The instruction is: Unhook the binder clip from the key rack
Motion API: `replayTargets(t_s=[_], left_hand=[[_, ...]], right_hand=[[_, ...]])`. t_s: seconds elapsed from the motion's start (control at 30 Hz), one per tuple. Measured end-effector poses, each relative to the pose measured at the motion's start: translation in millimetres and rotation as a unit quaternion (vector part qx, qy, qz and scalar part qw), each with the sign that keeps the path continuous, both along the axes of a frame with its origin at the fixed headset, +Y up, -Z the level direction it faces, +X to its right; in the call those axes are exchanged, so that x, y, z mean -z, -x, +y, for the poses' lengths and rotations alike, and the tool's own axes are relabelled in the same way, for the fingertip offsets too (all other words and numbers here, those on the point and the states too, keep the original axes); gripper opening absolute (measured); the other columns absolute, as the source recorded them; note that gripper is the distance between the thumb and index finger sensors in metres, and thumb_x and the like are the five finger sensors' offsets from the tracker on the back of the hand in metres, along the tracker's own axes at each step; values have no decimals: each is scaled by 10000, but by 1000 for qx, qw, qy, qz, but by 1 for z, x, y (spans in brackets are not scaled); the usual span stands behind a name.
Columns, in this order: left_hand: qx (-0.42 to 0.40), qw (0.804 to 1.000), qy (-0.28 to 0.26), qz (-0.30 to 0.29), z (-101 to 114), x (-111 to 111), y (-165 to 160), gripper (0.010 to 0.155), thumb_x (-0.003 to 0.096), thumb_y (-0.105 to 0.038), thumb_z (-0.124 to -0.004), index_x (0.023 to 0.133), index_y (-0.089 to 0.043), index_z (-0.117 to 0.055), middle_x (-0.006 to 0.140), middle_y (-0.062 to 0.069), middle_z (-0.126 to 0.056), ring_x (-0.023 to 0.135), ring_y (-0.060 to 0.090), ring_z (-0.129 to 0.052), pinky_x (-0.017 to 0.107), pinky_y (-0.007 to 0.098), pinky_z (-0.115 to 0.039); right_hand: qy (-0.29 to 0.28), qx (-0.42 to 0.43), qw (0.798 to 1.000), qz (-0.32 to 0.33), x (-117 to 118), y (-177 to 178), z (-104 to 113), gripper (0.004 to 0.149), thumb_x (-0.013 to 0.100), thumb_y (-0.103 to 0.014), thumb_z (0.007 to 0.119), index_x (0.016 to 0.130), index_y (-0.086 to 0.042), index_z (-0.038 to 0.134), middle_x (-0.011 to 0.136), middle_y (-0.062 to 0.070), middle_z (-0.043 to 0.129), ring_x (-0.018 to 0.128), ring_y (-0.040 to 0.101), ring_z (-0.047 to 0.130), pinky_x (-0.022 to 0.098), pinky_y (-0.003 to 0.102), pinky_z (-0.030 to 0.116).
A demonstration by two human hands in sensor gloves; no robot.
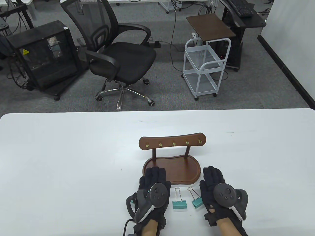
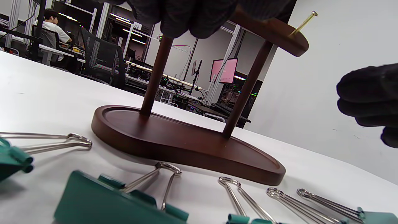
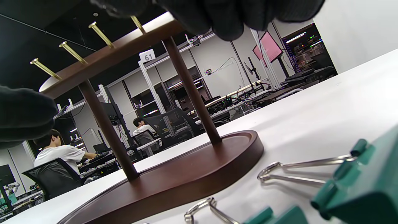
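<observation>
Both binder clips [image 1: 180, 205] [image 1: 196, 202] are laid on the counter [image 1: 73, 159] before the key rack [image 1: 172, 157]; left hand [image 1: 153, 186] and right hand [image 1: 214, 186] are rested flat, holding nothing

Left hand [image 1: 154, 188]: palm down, low over the table, fingers extended forward and held together, nothing gripped. Tracker [image 1: 157, 194] strapped across the back of the hand. Forearm enters from the bottom edge of the table view.

Right hand [image 1: 213, 186]: same pose, palm down, fingers straight and close together, holding nothing. Tracker [image 1: 225, 194] on the back of the hand.

The two hands lie side by side, apart, roughly level. In each wrist view, dark gloved fingertips [image 2: 199, 18] hang from the top edge, slightly curled; right ones [image 3: 230, 15] likewise.
</observation>
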State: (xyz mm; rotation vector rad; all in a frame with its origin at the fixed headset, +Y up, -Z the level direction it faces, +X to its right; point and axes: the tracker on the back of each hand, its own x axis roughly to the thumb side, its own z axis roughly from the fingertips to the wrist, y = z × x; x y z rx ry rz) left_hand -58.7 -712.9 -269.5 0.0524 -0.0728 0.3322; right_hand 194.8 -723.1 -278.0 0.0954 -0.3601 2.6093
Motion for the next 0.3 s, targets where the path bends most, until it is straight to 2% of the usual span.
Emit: replayTargets(t_s=[0.3], left_hand=[[3, 1000, 0, -2, 0, 0, -1, 629, 542, -523, -559, 1126, -290, -546, 1202, 3, -508, 1127, 261, -408, 771, 506, -430]], right_hand=[[3, 4, 1000, -2, 0, -2, -1, 597, 416, -464, 629, 930, -167, 573, 1016, 135, 567, 912, 401, 531, 643, 517, 567]])
